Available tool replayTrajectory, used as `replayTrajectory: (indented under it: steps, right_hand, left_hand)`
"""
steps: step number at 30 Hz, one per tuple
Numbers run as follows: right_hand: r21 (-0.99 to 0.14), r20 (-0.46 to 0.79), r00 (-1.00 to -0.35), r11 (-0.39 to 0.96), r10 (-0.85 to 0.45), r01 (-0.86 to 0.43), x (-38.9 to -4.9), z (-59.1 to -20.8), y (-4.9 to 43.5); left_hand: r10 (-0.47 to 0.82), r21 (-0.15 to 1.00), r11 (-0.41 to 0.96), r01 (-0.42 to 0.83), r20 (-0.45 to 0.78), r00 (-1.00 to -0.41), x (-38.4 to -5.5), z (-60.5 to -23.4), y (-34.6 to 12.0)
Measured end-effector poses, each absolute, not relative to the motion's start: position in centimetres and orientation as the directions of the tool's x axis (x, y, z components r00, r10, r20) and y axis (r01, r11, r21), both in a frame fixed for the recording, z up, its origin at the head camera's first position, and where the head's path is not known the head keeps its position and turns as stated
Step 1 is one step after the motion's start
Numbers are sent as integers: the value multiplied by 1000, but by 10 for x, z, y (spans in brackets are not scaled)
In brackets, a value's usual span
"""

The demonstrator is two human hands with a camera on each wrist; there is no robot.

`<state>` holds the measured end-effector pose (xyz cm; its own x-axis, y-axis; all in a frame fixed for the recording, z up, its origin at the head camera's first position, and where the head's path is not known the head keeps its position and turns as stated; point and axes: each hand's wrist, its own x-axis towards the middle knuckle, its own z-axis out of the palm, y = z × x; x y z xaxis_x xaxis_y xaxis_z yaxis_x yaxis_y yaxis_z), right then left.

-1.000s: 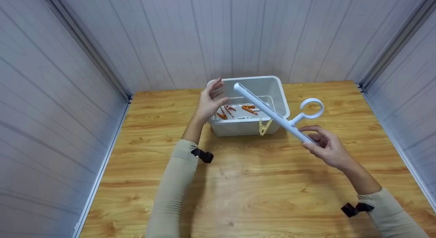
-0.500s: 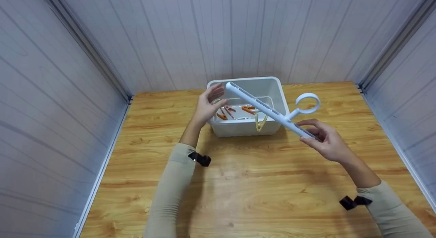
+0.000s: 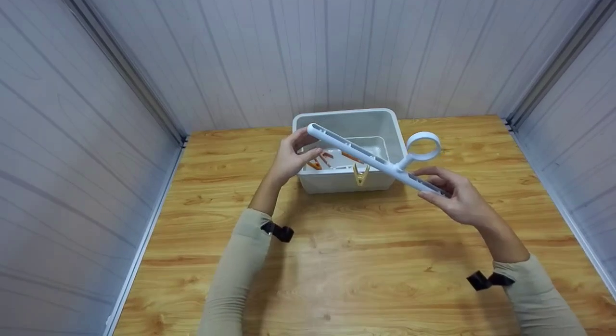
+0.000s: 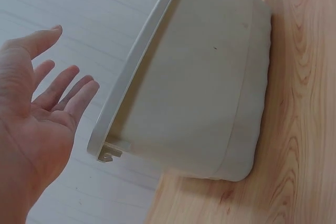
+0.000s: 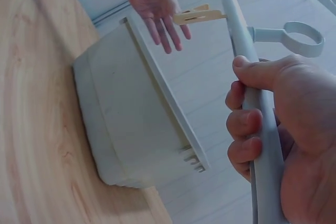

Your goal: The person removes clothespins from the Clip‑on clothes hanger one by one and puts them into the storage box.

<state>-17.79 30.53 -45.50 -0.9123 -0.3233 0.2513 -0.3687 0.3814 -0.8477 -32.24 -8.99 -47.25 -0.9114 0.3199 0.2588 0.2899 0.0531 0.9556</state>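
Note:
My right hand (image 3: 457,200) grips the near end of a white clip hanger (image 3: 373,160), a straight slotted bar with a ring-shaped hook. Thumb and fingers wrap round the bar in the right wrist view. A yellow clothespin (image 5: 197,16) dangles from the bar's underside. My left hand (image 3: 287,162) is at the bar's far end, which overlaps its fingers in the head view. In the left wrist view this hand (image 4: 39,103) has spread, loosely bent fingers with nothing in them. Below the bar stands a pale grey bin (image 3: 329,184); orange clothespins (image 3: 315,165) lie inside.
The bin stands on a wooden table (image 3: 337,259) near its back edge. Pale panel walls (image 3: 308,52) rise behind and on both sides. Black straps with small boxes (image 3: 281,232) sit on both sleeves.
The hanger has shifted left and its far end has dropped, bringing it to the left hand's fingers. The clothespin has moved left with it. The right hand keeps its grip.

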Motion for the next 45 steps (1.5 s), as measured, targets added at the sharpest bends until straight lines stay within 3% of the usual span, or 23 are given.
replayTrajectory:
  steps: [28,45]
  right_hand:
    - [-888,274,-903,274,-331,-370,-195,-450,288]
    - [-878,265,-891,291,-368,-381,-203,-450,269]
  left_hand:
    - [415,943,-73,326,326,-850,-285,-467,-82]
    - [422,943,-92,321,329,-845,-260,-463,-70]
